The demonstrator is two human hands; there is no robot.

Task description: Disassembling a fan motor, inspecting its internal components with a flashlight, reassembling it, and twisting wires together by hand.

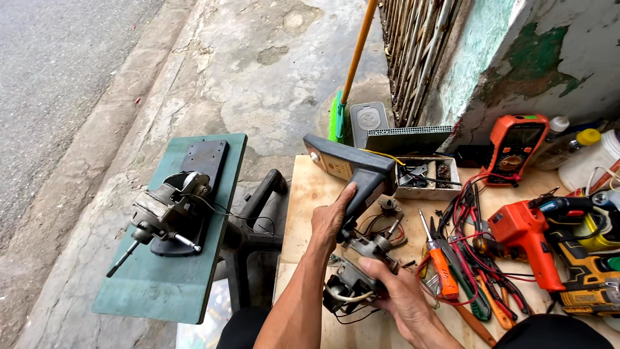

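The left hand [330,220] has its grip wrapped tight around the dark grey cover [354,173], lifting it up over the wooden table [309,194]. The right hand [403,294] has its grip closed on the small motor part [355,278], just above the table's near edge. Thin wires [371,223] run between the cover and the motor part. If the cover goes up too far, the wires could pull tight and snap. The motor part could also slip and fall off the edge. An orange screwdriver [442,262] lies just beside it.
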